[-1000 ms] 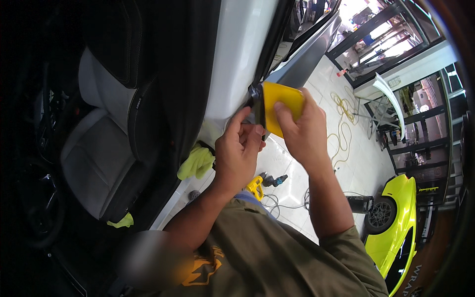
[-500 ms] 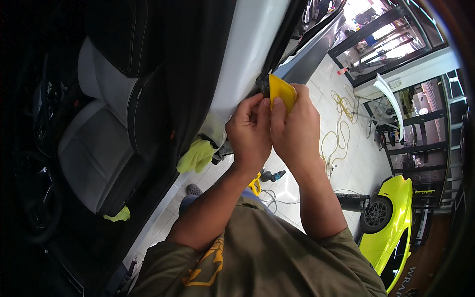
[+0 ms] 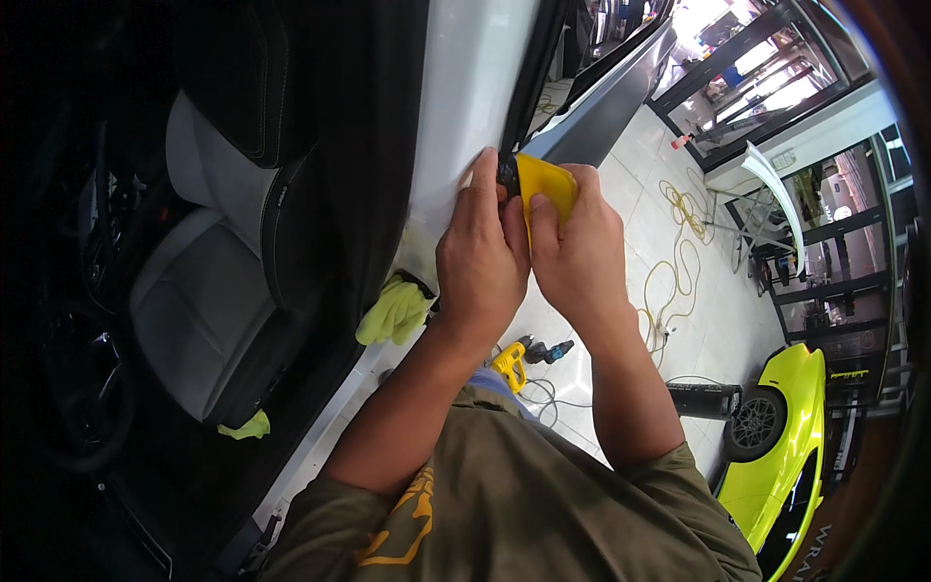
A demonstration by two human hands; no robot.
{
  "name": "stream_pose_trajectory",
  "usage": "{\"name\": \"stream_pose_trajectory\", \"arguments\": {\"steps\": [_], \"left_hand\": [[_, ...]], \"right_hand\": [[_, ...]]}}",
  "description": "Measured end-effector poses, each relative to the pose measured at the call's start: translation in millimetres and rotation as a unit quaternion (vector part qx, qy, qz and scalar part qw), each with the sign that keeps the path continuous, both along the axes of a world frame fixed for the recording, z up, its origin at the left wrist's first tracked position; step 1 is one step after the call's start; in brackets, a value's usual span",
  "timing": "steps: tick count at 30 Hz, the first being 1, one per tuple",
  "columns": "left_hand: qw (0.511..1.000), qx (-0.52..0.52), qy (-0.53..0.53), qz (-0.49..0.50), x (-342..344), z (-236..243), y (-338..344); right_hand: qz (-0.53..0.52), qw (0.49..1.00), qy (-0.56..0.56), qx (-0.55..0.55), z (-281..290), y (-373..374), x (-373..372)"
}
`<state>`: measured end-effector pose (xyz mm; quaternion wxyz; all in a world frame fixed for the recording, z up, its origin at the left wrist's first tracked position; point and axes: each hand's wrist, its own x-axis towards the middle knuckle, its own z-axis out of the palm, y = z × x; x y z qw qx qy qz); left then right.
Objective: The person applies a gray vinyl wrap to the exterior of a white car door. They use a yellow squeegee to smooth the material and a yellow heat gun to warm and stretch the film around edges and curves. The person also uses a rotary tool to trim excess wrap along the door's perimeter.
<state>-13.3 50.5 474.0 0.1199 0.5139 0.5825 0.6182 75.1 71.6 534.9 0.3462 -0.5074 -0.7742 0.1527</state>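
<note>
My right hand (image 3: 580, 242) pinches a yellow squeegee (image 3: 548, 184) between thumb and fingers, its flat blade standing up beside the car's door opening. At its left edge sits a dark, glossy black piece (image 3: 507, 176); I cannot make out whether it belongs to the squeegee or the car. My left hand (image 3: 478, 252) is close against the squeegee, thumb upright and index finger stretched up along the white car pillar (image 3: 470, 92). Its other fingers are partly hidden, and I see nothing held in it.
A lime-green glove or cloth (image 3: 396, 310) hangs below my left hand. The car seat (image 3: 218, 310) lies left. On the tiled floor are a yellow heat gun (image 3: 509, 364), a yellow cord (image 3: 684, 209) and a black roll (image 3: 700, 399). A lime-green car (image 3: 776, 456) stands right.
My left hand has shifted from pinching at the squeegee's dark edge to reaching its index finger up the pillar. The squeegee has moved slightly left and down. My view has shifted slightly.
</note>
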Motion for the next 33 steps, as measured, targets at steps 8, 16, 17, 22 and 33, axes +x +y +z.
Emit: {"name": "stream_pose_trajectory", "arguments": {"steps": [8, 16, 17, 22, 33], "left_hand": [[0.997, 0.027, 0.015, 0.07, 7.4, -9.3, 10.7], [0.99, 0.046, -0.017, 0.134, 20.1, -21.5, 15.2], [0.989, 0.055, -0.025, 0.135, 21.2, -23.2, 15.5], [0.986, 0.061, -0.023, 0.156, 25.4, -23.8, 14.3], [0.84, 0.103, 0.51, 0.156, -57.0, 1.7, -13.7]], "right_hand": [[0.017, 0.999, -0.023, 0.017, -2.2, -0.3, -4.8], [0.042, 0.997, -0.023, -0.06, 2.3, 6.3, -0.5], [0.049, 0.997, -0.026, -0.048, 1.2, 6.0, -0.7], [0.049, 0.997, -0.03, -0.049, 1.6, 5.6, -2.6], [0.032, 0.998, 0.045, -0.035, 1.2, 9.4, 12.8]]}}
